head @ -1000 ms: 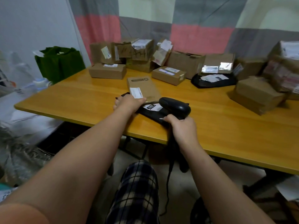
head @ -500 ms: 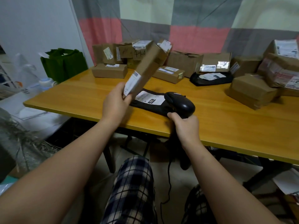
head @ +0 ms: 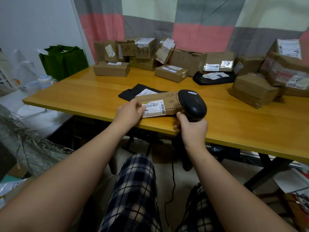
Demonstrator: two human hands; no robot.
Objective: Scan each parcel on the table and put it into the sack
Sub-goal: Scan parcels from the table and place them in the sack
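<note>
My left hand (head: 129, 113) grips the left end of a flat brown cardboard parcel (head: 168, 102) with a white barcode label facing up, held low over the table's front edge. My right hand (head: 192, 127) is closed round the handle of a black barcode scanner (head: 192, 102), whose head hangs over the parcel's right end. A black soft parcel (head: 132, 92) with a white label lies on the yellow wooden table (head: 93, 91) just behind the cardboard one. A grey woven sack (head: 25, 148) slumps on the floor at the left.
Several brown cardboard boxes are stacked along the table's back, such as one (head: 111, 69) at the back left and a pile (head: 254, 90) at the right. Another black bag parcel (head: 214, 77) lies mid-back. A green bag (head: 63, 61) stands beyond the table's left end. The scanner's cable (head: 173, 181) drops between my knees.
My left hand lifted the cardboard parcel off the black one, tilted it up, then brought it down flat with its label up beside the scanner. My right hand stayed on the scanner.
</note>
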